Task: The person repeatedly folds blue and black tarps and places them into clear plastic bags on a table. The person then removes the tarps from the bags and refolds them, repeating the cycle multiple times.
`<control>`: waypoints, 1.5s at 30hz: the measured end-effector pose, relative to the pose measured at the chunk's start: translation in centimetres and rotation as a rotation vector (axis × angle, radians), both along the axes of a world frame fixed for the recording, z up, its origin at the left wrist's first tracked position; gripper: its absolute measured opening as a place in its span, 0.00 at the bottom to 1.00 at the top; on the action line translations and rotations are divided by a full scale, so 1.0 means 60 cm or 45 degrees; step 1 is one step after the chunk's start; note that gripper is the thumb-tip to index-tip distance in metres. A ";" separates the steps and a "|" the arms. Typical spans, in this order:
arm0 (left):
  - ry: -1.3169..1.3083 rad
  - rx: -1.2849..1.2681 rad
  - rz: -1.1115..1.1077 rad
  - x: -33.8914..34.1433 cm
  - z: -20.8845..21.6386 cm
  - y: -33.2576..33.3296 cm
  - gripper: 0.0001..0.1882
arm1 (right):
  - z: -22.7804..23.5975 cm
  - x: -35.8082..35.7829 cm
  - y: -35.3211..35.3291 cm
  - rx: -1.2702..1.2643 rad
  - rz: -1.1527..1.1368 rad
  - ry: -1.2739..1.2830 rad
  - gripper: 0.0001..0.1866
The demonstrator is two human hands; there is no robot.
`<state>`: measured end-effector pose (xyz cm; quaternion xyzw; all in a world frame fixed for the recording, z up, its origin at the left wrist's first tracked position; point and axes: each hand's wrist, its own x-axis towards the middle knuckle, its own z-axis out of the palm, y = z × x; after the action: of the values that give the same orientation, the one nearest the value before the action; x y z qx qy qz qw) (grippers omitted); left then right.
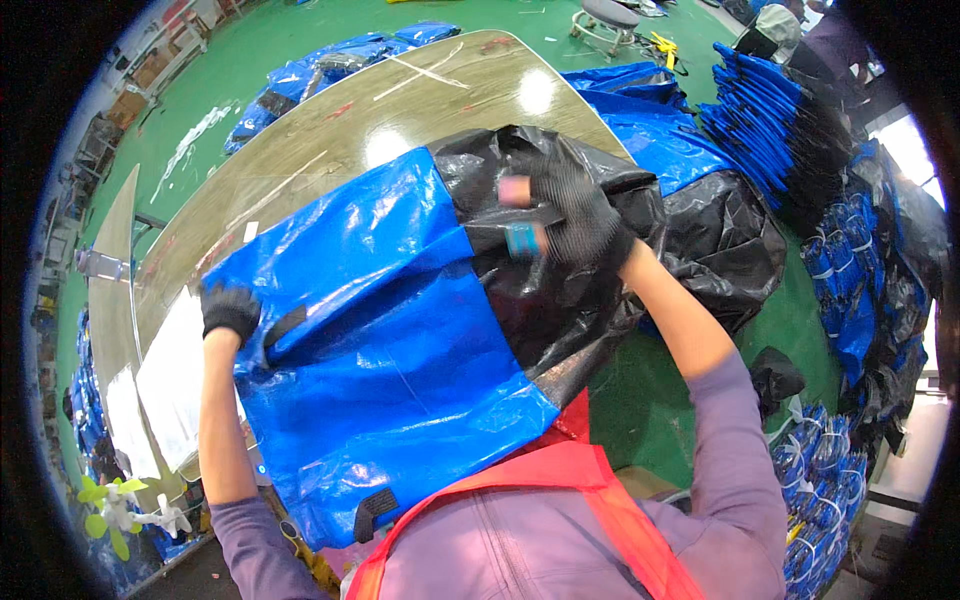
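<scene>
A large sack of glossy sheet, blue (390,330) on its left part and black (560,310) on its right, lies spread over the table edge and toward my body. Short black webbing loops show on the blue part. My left hand (230,308), in a black knit glove, is closed on the sack's left edge beside one webbing loop. Above the black part, my right hand (578,212) is blurred. Its glove leaves some fingertips bare, one finger wears a teal wrap, and the fingers are apart. Whether it touches the sheet I cannot tell.
The wood-patterned table (470,80) has a curved far edge. More blue-and-black sacks (725,230) hang off its right side. A stack of folded blue sheets (750,120) stands beyond, with tied blue bundles (820,490) at the lower right. A round stool (608,15) stands on the green floor.
</scene>
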<state>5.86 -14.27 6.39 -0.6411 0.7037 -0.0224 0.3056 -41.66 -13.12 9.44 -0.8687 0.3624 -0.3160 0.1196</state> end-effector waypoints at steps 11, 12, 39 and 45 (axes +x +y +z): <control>1.005 -0.299 -1.218 -0.408 -0.148 0.004 0.41 | -0.037 -0.021 0.140 0.050 -0.114 0.445 0.12; 0.871 -0.397 -1.233 -0.407 -0.156 -0.005 0.41 | -0.023 -0.018 0.089 -0.008 -0.140 0.418 0.13; 1.478 -0.979 0.950 0.141 -0.168 0.386 0.22 | -0.127 0.042 -0.135 0.592 -0.263 0.816 0.28; 0.610 -1.321 -0.095 0.070 -0.063 0.294 0.30 | -0.123 0.047 -0.121 0.491 -0.206 0.967 0.27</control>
<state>10.03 3.39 2.58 -0.6691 0.6722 -0.2297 -0.2183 -38.83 -20.35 2.04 -0.8539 0.4998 0.0912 0.1127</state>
